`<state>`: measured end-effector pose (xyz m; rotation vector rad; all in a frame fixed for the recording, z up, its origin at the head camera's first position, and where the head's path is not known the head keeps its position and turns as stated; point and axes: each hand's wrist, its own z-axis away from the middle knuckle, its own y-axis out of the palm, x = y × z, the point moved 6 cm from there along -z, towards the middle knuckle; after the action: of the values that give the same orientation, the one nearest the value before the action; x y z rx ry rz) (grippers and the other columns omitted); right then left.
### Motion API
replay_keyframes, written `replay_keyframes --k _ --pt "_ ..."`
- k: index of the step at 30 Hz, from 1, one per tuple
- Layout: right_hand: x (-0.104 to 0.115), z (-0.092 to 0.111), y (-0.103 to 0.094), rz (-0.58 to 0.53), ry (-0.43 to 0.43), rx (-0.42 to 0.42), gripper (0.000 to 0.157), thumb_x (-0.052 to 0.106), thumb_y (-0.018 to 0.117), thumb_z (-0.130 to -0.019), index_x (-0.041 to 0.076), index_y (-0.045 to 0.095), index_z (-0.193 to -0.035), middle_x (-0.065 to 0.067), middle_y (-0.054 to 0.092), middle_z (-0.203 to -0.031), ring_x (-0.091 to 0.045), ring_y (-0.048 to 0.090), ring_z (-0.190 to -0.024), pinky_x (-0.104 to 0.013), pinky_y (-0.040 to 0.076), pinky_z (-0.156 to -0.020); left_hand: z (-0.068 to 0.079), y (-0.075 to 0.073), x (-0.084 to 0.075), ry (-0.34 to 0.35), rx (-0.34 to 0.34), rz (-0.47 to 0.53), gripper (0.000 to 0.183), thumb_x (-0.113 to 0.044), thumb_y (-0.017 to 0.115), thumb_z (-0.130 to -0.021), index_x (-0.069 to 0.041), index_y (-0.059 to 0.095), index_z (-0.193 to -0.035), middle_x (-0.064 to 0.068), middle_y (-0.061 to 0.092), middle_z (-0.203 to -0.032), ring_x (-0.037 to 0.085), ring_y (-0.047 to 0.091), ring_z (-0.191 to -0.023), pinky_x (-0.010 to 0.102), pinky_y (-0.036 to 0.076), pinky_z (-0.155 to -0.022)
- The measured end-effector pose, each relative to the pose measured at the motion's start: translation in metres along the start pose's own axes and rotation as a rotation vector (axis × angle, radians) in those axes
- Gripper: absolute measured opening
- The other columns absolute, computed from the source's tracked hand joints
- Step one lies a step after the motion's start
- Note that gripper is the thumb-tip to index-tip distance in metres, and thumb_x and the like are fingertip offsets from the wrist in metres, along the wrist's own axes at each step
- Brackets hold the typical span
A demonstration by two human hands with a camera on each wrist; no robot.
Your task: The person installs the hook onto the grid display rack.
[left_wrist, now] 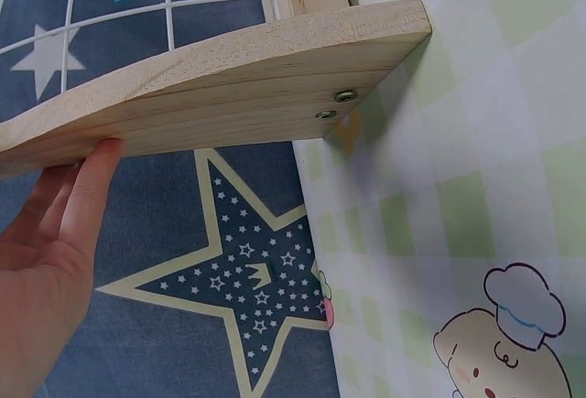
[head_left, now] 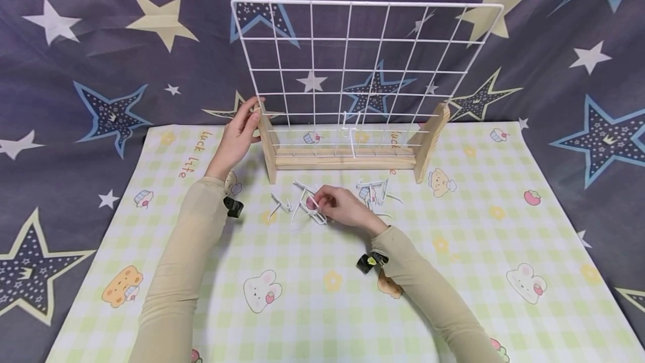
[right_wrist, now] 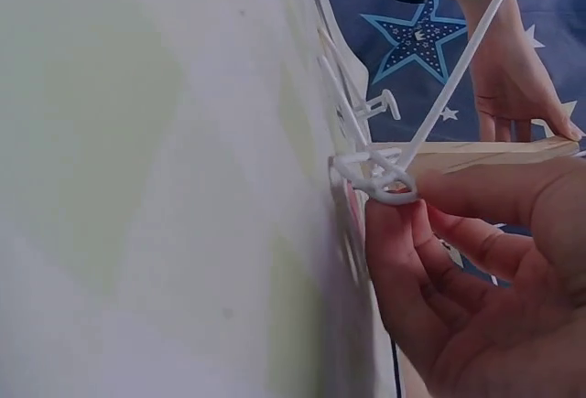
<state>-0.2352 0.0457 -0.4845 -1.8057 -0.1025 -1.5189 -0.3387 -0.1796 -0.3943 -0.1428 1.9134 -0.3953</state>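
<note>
My left hand holds the upper end of the left wooden side panel of a stand. In the left wrist view, its fingers touch the panel's outer face. A white wire grid rises from the stand. Over the tabletop, my right hand pinches a white wire hook between thumb and fingers; the hook's straight rod points up in the right wrist view. Loose white hooks lie left of that hand, and further hooks lie behind it. One white hook hangs on the grid's lower part.
A right wooden side panel and a wooden crossbar complete the stand, near the table's back edge. The tablecloth is green-checked with cartoon prints. Behind the table hangs a dark star-patterned cloth.
</note>
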Motion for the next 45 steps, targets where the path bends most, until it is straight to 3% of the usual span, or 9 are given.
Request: replay_keyframes --k 28,36,45 --pt "0.002 0.006 -0.024 -0.137 -0.028 -0.107 0.020 -0.012 0.058 -0.087 -0.008 0.060 -0.106 -0.012 0.062 -0.090 -0.021 0.059 -0.081 -0.028 0.055 -0.074 -0.001 -0.001 0.001 0.006 -0.003 0.024 0.043 -0.028 0.040 -0.105 -0.014 0.040 -0.146 0.024 0.056 -0.128 0.032 0.057 -0.115 0.044 0.058 -0.082" --pt "0.003 0.011 -0.039 -0.132 -0.070 -0.168 0.017 -0.011 0.060 -0.088 -0.012 0.059 -0.105 -0.021 0.061 -0.091 -0.032 0.059 -0.084 -0.044 0.054 -0.080 0.000 0.000 0.000 0.007 -0.001 0.017 0.043 -0.030 0.040 -0.105 -0.019 0.042 -0.146 0.025 0.056 -0.127 0.030 0.058 -0.113 0.043 0.058 -0.082" --pt "0.004 0.018 -0.055 -0.107 -0.045 -0.228 0.018 -0.011 0.061 -0.087 -0.012 0.057 -0.105 -0.020 0.062 -0.094 -0.032 0.060 -0.086 -0.044 0.053 -0.083 -0.001 0.000 0.002 0.013 -0.005 0.025 0.044 -0.030 0.041 -0.105 -0.016 0.042 -0.146 0.022 0.057 -0.128 0.032 0.057 -0.114 0.037 0.059 -0.080"
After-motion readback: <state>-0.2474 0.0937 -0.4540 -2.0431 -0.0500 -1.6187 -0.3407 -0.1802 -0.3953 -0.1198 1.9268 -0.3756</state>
